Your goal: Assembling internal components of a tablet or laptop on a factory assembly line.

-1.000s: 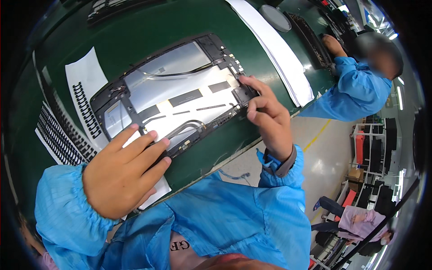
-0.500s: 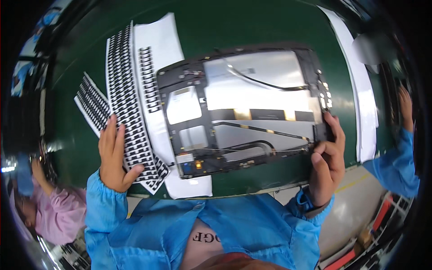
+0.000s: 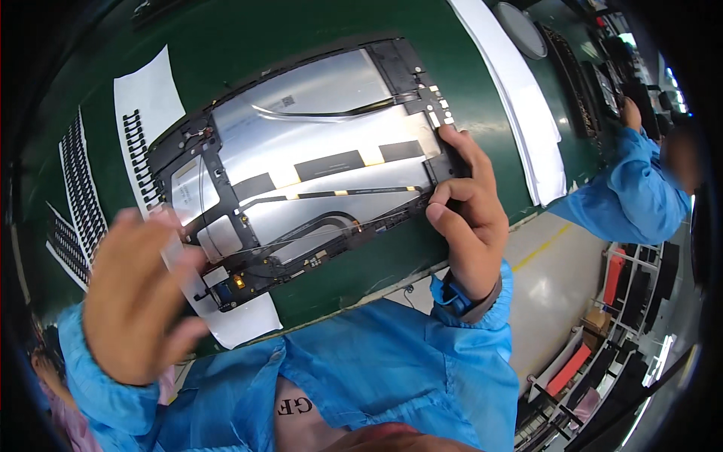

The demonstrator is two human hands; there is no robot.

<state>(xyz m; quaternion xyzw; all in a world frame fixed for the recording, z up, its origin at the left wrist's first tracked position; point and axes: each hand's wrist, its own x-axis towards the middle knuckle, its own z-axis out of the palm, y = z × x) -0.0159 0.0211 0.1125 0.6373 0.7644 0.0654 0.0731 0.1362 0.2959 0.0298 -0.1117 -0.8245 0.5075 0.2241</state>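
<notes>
Under my hands: an opened tablet chassis (image 3: pixel 301 158) lies flat on the green mat (image 3: pixel 248 45), its silver shielding facing up.
Right hand (image 3: pixel 467 218): my fingers are closed on the chassis's right edge, thumb on the near edge, fingertips (image 3: pixel 456 139) curled over the black frame.
Left hand (image 3: pixel 135 301): raised above the near left corner, blurred; my fingers pinch a thin clear strip (image 3: pixel 177 252) that runs up toward the chassis.
Cables: a flat black flex cable (image 3: pixel 331 194) crosses the shielding, just left of my right thumb.
Sheets: white backing sheets with rows of black parts (image 3: pixel 132 143) lie beyond my left hand, partly under the chassis.
Paper stack (image 3: pixel 520 98): beyond my right hand, apart from it.
Co-worker (image 3: pixel 640 181): blue sleeve, far to my right.
</notes>
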